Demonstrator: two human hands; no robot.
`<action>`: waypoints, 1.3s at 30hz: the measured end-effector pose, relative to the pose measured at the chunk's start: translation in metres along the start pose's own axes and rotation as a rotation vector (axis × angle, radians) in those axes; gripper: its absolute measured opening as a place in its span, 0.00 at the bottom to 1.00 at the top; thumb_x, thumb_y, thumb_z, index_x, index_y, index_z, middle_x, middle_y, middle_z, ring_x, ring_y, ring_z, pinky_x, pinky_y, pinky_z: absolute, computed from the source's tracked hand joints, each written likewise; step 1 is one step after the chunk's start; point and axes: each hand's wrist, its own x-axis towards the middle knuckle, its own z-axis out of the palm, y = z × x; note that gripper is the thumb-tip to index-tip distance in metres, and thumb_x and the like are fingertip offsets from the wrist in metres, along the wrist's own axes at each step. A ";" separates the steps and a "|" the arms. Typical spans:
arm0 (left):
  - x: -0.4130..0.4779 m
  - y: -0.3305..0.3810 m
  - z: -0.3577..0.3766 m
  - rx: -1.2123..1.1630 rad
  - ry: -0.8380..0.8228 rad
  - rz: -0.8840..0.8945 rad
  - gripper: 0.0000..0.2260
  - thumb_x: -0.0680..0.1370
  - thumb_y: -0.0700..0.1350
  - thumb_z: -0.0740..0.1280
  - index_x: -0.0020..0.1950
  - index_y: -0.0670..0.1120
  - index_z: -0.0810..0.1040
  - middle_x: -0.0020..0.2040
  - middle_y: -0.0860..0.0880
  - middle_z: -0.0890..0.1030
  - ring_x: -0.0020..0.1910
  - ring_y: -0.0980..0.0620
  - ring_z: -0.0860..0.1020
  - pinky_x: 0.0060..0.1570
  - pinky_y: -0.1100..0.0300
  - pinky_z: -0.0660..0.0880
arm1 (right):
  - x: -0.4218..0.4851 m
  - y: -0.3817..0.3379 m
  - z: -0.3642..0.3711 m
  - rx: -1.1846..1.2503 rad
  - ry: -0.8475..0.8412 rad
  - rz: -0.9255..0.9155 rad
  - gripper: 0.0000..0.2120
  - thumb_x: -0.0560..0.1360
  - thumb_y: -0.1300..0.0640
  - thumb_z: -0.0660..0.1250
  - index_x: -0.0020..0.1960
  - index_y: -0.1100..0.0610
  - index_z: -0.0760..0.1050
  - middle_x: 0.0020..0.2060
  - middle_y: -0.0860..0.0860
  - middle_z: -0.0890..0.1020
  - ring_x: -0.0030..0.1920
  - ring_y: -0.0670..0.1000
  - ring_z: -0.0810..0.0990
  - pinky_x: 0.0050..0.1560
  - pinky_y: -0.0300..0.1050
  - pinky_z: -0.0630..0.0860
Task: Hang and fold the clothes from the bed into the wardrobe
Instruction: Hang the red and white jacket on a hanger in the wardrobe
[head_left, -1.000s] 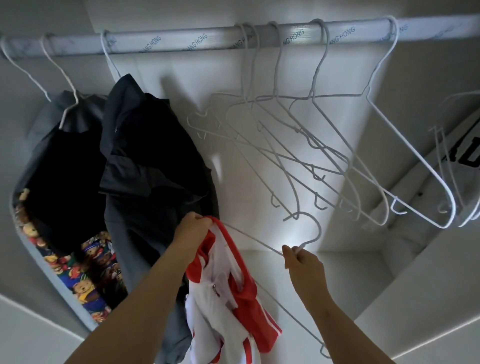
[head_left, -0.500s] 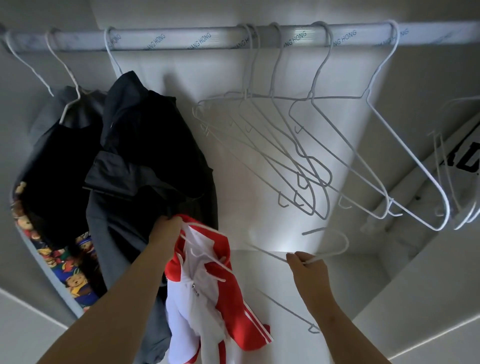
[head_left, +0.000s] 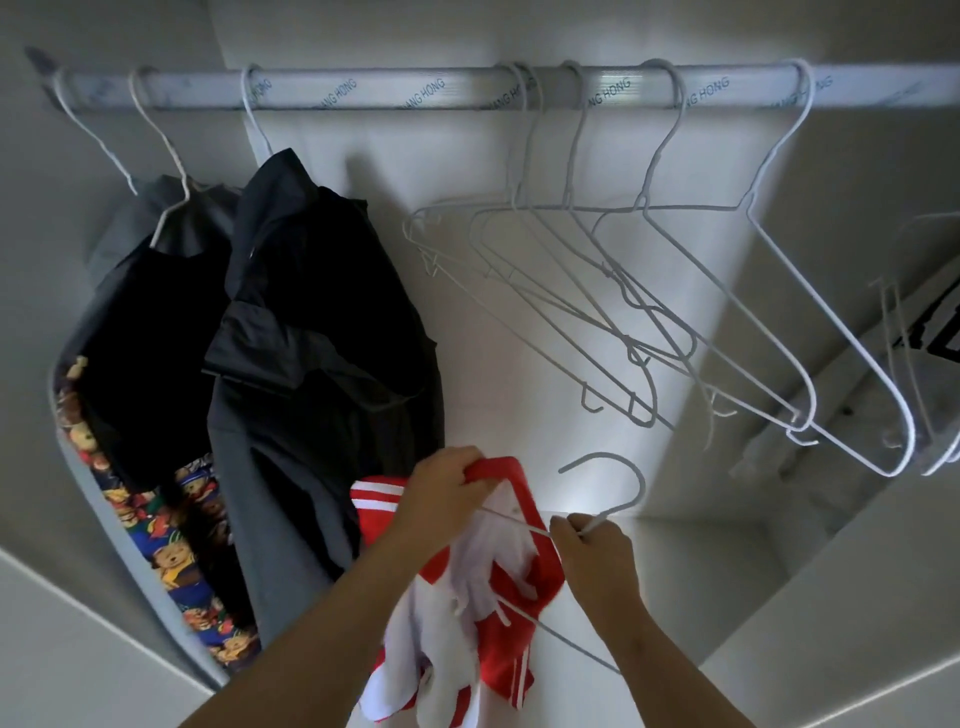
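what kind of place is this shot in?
Most likely the inside of a home wardrobe: a hanging rail carries empty wire hangers and dark jackets, with pale panels close around.

- We see L hand (head_left: 447, 488) gripping top red edge of red & white garment (head_left: 498, 587); rest of cloth hangs below its fingers.
- R hand (head_left: 597, 545) pinches neck of white wire hanger (head_left: 602, 455); hook curls up just above R fingertips.
- One hanger arm runs from R fingers across to L fingers, over the white lining. Other arm slants down under R wrist.
- Well above both hands we've got the rail (head_left: 415, 93) w/ empty hangers (head_left: 631, 312).
- Up & left of L fingers: dark jacket (head_left: 322, 312), then black top (head_left: 140, 322); bear-print fabric (head_left: 171, 561) lower, farther left.
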 end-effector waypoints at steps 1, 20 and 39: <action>-0.004 0.006 0.005 -0.088 -0.027 -0.017 0.03 0.77 0.43 0.65 0.44 0.48 0.76 0.36 0.56 0.73 0.37 0.58 0.73 0.37 0.72 0.69 | 0.000 0.000 0.002 0.038 -0.005 0.015 0.24 0.74 0.61 0.61 0.22 0.54 0.59 0.12 0.46 0.63 0.18 0.44 0.60 0.26 0.36 0.58; -0.002 -0.011 0.003 0.365 -0.264 0.314 0.13 0.77 0.55 0.63 0.52 0.48 0.78 0.47 0.52 0.80 0.44 0.58 0.77 0.45 0.70 0.67 | -0.011 0.017 -0.002 0.211 0.124 0.074 0.20 0.75 0.60 0.65 0.26 0.64 0.68 0.21 0.52 0.69 0.28 0.51 0.67 0.34 0.43 0.66; -0.018 -0.006 -0.034 -0.175 0.027 0.048 0.08 0.73 0.44 0.70 0.37 0.55 0.77 0.33 0.58 0.80 0.36 0.62 0.78 0.37 0.73 0.73 | -0.009 0.050 0.010 0.262 -0.131 0.433 0.13 0.76 0.52 0.65 0.56 0.58 0.70 0.41 0.51 0.75 0.43 0.51 0.73 0.41 0.40 0.68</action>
